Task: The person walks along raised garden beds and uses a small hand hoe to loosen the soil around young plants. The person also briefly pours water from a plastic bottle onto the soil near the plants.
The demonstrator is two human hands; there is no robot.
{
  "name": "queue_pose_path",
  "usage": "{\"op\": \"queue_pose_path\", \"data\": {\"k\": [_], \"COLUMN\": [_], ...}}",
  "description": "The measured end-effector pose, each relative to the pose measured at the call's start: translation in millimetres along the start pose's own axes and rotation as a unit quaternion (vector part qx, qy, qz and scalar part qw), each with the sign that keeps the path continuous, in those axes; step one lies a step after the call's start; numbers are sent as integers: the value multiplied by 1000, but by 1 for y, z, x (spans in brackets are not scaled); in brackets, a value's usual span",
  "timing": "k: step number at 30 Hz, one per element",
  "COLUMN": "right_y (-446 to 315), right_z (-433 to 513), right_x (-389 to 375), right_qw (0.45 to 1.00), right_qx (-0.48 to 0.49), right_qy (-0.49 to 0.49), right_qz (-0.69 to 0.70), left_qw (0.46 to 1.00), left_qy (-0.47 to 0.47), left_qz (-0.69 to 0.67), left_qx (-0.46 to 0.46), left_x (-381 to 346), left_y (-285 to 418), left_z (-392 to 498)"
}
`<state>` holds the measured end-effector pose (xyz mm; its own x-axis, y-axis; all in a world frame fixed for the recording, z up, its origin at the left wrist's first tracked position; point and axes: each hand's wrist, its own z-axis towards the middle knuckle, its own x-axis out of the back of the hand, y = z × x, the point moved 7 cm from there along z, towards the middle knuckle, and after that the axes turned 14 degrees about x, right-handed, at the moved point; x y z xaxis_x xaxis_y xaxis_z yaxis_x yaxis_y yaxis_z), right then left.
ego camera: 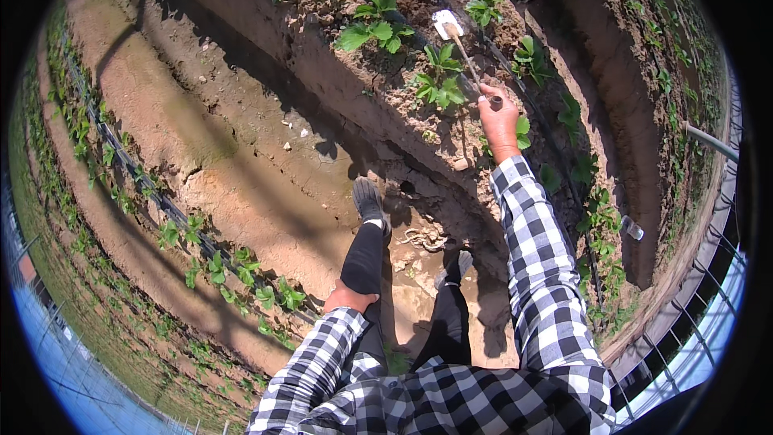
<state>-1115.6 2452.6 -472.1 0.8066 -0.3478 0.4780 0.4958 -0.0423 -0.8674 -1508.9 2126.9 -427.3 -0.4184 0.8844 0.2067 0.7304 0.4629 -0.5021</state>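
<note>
In the head view my right hand (pixel 499 121) is closed around the handle of a small long-necked hand hoe (pixel 465 57). Its flat blade (pixel 447 24) shines white in the sun, with some soil near the neck, and lies over the crumbly soil of a raised bed. Close to the tool's shaft grows a leafy strawberry plant (pixel 442 87). My left hand (pixel 350 299) rests across my left leg near the knee, thumb spread to the right and holding no tool. Its other fingers are mostly hidden.
Black drip lines (pixel 513 69) run along the bed among more strawberry plants (pixel 377 21). A dirt furrow (pixel 290 151) lies left of it. Dry plant debris (pixel 426 238) sits between my feet. A clear plastic container (pixel 632 228) lies at right, near a metal frame (pixel 694 308).
</note>
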Motion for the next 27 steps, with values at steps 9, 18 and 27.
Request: {"op": "queue_pose_path", "data": {"k": [9, 18, 27], "right_y": [-96, 10, 13], "right_z": [38, -76, -41], "right_x": [0, 99, 81], "right_qw": [996, 983, 995], "right_qx": [37, -164, -58], "right_qy": [-13, -73, -66], "right_qz": [84, 20, -44], "left_qw": [999, 1000, 1000], "left_qy": [26, 11, 28], "left_qz": [-23, -13, 0], "left_qx": [-14, -18, -9], "left_x": [0, -5, -14], "left_y": [-10, -3, -7], "left_z": [-4, -6, -7]}}
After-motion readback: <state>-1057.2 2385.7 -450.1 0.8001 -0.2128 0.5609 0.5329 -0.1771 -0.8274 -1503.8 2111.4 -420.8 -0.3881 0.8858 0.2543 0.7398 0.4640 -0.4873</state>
